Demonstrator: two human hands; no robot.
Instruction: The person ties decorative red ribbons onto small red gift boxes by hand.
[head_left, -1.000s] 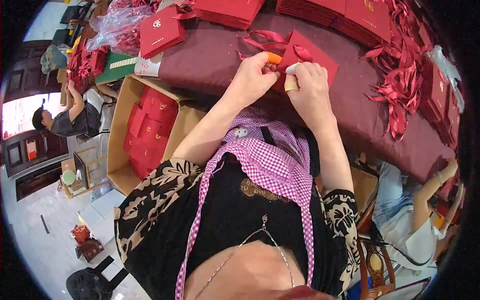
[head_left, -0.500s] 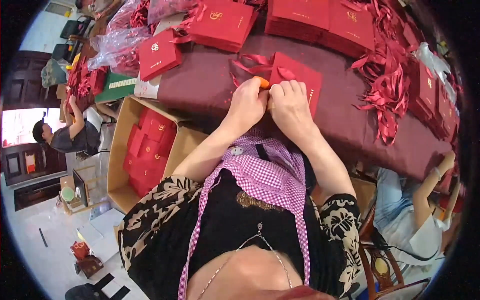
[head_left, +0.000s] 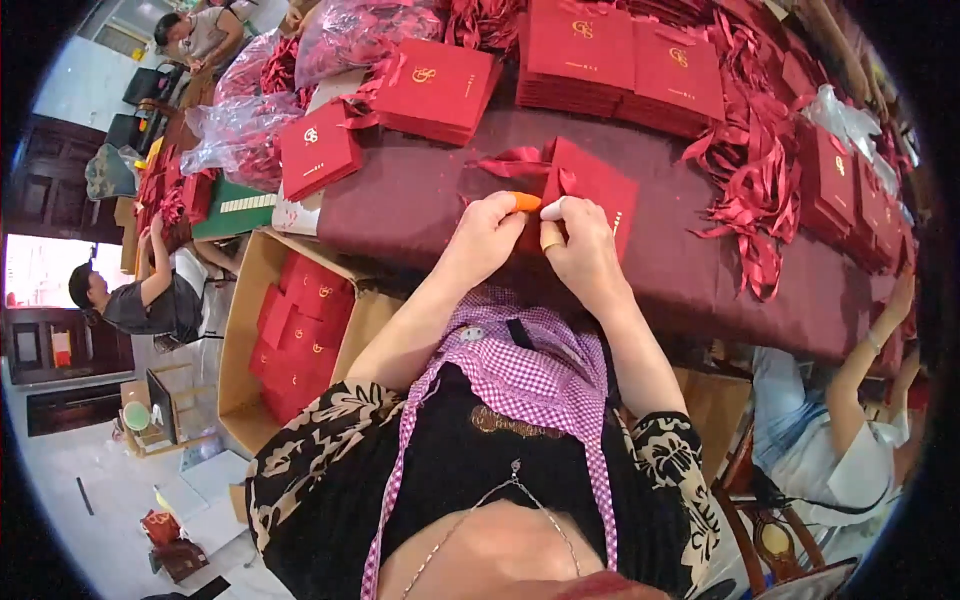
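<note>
A flat red gift bag point(head_left: 606, 195) lies tilted on the dark red tablecloth, just beyond my hands, with a loose red ribbon point(head_left: 512, 160) at its left. My left hand point(head_left: 488, 238), an orange cover on one fingertip, is curled at the bag's lower left. Close beside it, my right hand point(head_left: 585, 250) is curled over the bag's lower edge; it has a white-covered fingertip and a tan band round a finger. The covered tips almost meet. Whatever the fingers pinch is too small or hidden to make out.
Stacks of red bags point(head_left: 575, 60) line the far side of the table. A ribbon bundle point(head_left: 745, 190) hangs together at the right. An open carton point(head_left: 235, 350) of red bags stands at my left. Co-workers sit at the left and right point(head_left: 825, 460).
My hands have drawn slightly toward me and a little apart at the fingertips. The view has shifted a bit, and another person has appeared at the upper left.
</note>
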